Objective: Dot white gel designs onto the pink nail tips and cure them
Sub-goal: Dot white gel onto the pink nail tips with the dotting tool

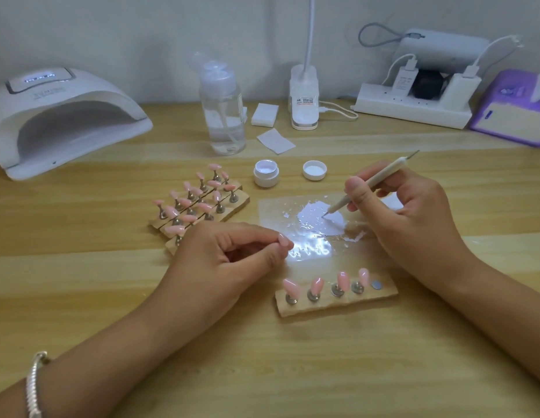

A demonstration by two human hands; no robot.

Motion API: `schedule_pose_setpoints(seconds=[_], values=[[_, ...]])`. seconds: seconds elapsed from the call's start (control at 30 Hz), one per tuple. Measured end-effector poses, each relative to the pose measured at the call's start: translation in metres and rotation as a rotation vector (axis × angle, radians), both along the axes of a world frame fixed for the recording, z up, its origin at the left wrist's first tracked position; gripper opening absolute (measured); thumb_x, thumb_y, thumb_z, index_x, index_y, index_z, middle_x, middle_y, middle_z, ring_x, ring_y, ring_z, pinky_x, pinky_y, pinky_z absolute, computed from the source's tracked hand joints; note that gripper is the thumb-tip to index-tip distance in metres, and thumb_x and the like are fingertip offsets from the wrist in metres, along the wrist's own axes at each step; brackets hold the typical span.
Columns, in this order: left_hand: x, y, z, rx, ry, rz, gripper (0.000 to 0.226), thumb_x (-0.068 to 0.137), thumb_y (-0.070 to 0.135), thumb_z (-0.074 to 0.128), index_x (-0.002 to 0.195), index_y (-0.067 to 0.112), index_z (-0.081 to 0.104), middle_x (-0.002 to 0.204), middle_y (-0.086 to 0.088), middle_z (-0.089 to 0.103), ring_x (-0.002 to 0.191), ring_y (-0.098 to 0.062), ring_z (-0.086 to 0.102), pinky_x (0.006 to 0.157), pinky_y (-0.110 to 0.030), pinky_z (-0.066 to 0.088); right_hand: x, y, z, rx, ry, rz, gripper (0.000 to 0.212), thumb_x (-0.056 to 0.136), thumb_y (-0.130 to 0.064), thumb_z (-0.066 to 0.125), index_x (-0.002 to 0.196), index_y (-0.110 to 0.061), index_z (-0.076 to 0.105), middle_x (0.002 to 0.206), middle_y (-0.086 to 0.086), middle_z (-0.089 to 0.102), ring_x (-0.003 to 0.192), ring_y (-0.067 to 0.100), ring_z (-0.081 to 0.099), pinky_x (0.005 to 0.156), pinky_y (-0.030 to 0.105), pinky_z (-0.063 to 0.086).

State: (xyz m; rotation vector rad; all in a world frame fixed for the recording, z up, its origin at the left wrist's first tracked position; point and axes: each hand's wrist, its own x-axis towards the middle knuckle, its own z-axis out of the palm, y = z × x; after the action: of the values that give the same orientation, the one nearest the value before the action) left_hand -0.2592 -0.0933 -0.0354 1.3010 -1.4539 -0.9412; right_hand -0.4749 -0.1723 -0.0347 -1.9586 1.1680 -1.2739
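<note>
My right hand (404,212) grips a white dotting pen (374,182), whose metal tip touches a puddle of white gel (315,214) on a clear palette sheet (271,212). Near the sheet's left edge, my left hand (229,257) pinches what looks like a pink nail tip (284,239) between thumb and forefinger. A wooden holder strip (338,304) in front carries several pink tips (317,285) on metal stands, plus one bare magnet (376,285). More strips with several pink tips (199,200) lie behind my left hand. The white curing lamp (67,122) stands at the back left.
The open gel jar (265,173) and its lid (314,170) sit behind the palette. Further back are a clear pump bottle (222,116), white wipes (265,115), a desk lamp base (305,98), a power strip (413,110) and a purple box (509,116).
</note>
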Motion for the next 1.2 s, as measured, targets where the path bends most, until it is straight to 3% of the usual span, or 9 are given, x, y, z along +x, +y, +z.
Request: schedule_pose_setpoints(seconds=[0.1, 0.17, 0.3, 0.6, 0.73, 0.87, 0.97, 1.1, 1.2], values=[[0.001, 0.000, 0.000, -0.014, -0.025, 0.002, 0.013, 0.078, 0.034, 0.072, 0.087, 0.030, 0.080, 0.084, 0.004, 0.078, 0.084, -0.037, 0.070, 0.080, -0.053, 0.054, 0.000, 0.000, -0.001, -0.024, 0.023, -0.014, 0.012, 0.094, -0.024, 0.065, 0.083, -0.021, 0.064, 0.071, -0.029, 0.064, 0.077, -0.004, 0.060, 0.075, 0.015, 0.041], [0.001, 0.000, -0.001, -0.014, -0.032, 0.002, 0.013, 0.078, 0.033, 0.072, 0.088, 0.031, 0.080, 0.084, 0.004, 0.078, 0.084, -0.038, 0.070, 0.079, -0.056, 0.054, 0.000, 0.000, -0.002, -0.033, 0.026, -0.018, 0.012, 0.094, -0.025, 0.065, 0.083, -0.023, 0.064, 0.071, -0.029, 0.065, 0.077, -0.003, 0.060, 0.075, 0.016, 0.042], [0.000, 0.000, -0.001, -0.016, -0.033, 0.001, 0.014, 0.078, 0.034, 0.072, 0.088, 0.030, 0.080, 0.084, 0.005, 0.078, 0.083, -0.035, 0.071, 0.080, -0.053, 0.054, -0.001, 0.000, -0.001, -0.064, 0.001, -0.019, 0.012, 0.095, -0.024, 0.064, 0.083, -0.026, 0.063, 0.076, -0.022, 0.067, 0.077, 0.004, 0.061, 0.075, 0.017, 0.042], [0.001, 0.001, -0.003, -0.029, -0.050, -0.007, 0.015, 0.080, 0.030, 0.071, 0.089, 0.023, 0.081, 0.084, 0.008, 0.078, 0.083, -0.024, 0.073, 0.079, -0.045, 0.055, -0.002, -0.001, -0.002, -0.058, 0.015, -0.007, 0.011, 0.096, -0.026, 0.063, 0.085, -0.022, 0.064, 0.075, -0.023, 0.067, 0.077, 0.003, 0.061, 0.076, 0.013, 0.040], [-0.001, 0.003, -0.002, -0.066, -0.047, -0.002, 0.012, 0.082, 0.031, 0.072, 0.089, 0.026, 0.081, 0.086, 0.007, 0.078, 0.082, -0.032, 0.071, 0.075, -0.049, 0.055, -0.001, 0.001, 0.003, -0.065, -0.078, -0.012, 0.010, 0.096, -0.029, 0.063, 0.087, -0.025, 0.065, 0.077, -0.019, 0.069, 0.079, 0.004, 0.064, 0.076, 0.015, 0.043], [-0.004, 0.007, 0.005, -0.267, -0.176, 0.014, 0.011, 0.089, 0.026, 0.068, 0.090, 0.026, 0.078, 0.088, 0.011, 0.075, 0.077, -0.014, 0.067, 0.062, -0.031, 0.048, 0.002, 0.011, 0.021, -0.172, -0.183, -0.005, 0.003, 0.093, -0.024, 0.068, 0.090, -0.025, 0.066, 0.083, -0.014, 0.071, 0.078, 0.006, 0.067, 0.073, 0.024, 0.051], [-0.008, 0.013, 0.011, -0.352, -0.168, 0.019, 0.009, 0.088, 0.019, 0.069, 0.090, 0.022, 0.078, 0.091, 0.012, 0.075, 0.082, -0.014, 0.068, 0.063, -0.026, 0.048, 0.005, 0.020, 0.042, -0.180, -0.264, -0.009, 0.018, 0.089, -0.027, 0.074, 0.079, -0.027, 0.059, 0.070, -0.015, 0.063, 0.061, 0.007, 0.057, 0.058, 0.022, 0.046], [-0.018, 0.023, 0.016, -0.327, -0.109, 0.013, 0.008, 0.087, 0.021, 0.071, 0.090, 0.023, 0.079, 0.088, 0.016, 0.076, 0.083, -0.012, 0.070, 0.069, -0.029, 0.050, 0.009, 0.041, 0.064, -0.084, -0.349, 0.135, 0.020, 0.094, -0.033, 0.065, 0.077, -0.022, 0.060, 0.062, -0.007, 0.065, 0.054, 0.015, 0.060, 0.047, 0.027, 0.046], [-0.025, 0.028, 0.015, -0.286, -0.041, 0.018, 0.009, 0.088, 0.021, 0.072, 0.093, 0.020, 0.079, 0.088, 0.014, 0.076, 0.084, -0.006, 0.070, 0.075, -0.015, 0.047, 0.012, 0.059, 0.062, -0.018, -0.386, 0.175, 0.021, 0.088, -0.038, 0.067, 0.076, -0.021, 0.067, 0.068, -0.002, 0.070, 0.058, 0.019, 0.066, 0.047, 0.026, 0.049]])
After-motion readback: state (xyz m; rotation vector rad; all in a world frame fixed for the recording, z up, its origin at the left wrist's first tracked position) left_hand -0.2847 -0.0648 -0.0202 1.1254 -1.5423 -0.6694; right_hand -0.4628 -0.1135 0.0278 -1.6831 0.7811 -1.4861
